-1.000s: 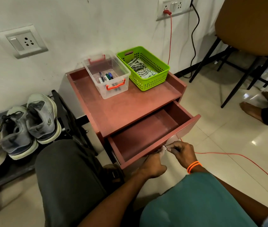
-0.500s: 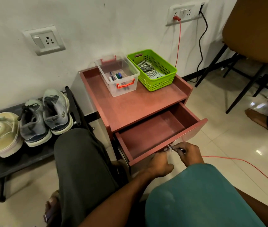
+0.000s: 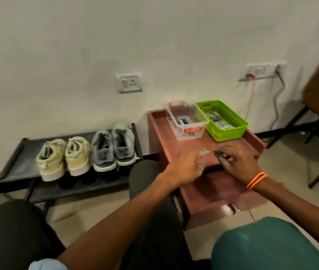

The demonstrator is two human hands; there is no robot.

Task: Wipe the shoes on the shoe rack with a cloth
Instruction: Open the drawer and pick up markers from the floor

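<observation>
Both hands are held over the front edge of the red-brown desk (image 3: 176,151), above its pulled-out drawer (image 3: 216,193). The left hand (image 3: 185,168) is blurred by motion; a small pale scrap (image 3: 203,152), possibly the cloth, is seen at its fingers, but whether it is gripped cannot be told. The right hand (image 3: 236,162), banded at the wrist by an orange bracelet (image 3: 256,180), is seen with fingers curled just beside that scrap; what they hold, if anything, cannot be told.

The shoes are found at nine o'clock from the hands, lined up on the top shelf of the black shoe rack (image 3: 16,162) against the wall: a beige pair (image 3: 65,156) on the outside, a grey pair (image 3: 114,147) next to the desk, all heels toward the camera, the pairs touching side by side.

At twelve o'clock from the hands, a clear box (image 3: 188,121) with orange latches is set on the desk, pens seen inside. A green basket (image 3: 226,121) is placed just beside it at its three o'clock, with striped fabric lying in it.
</observation>
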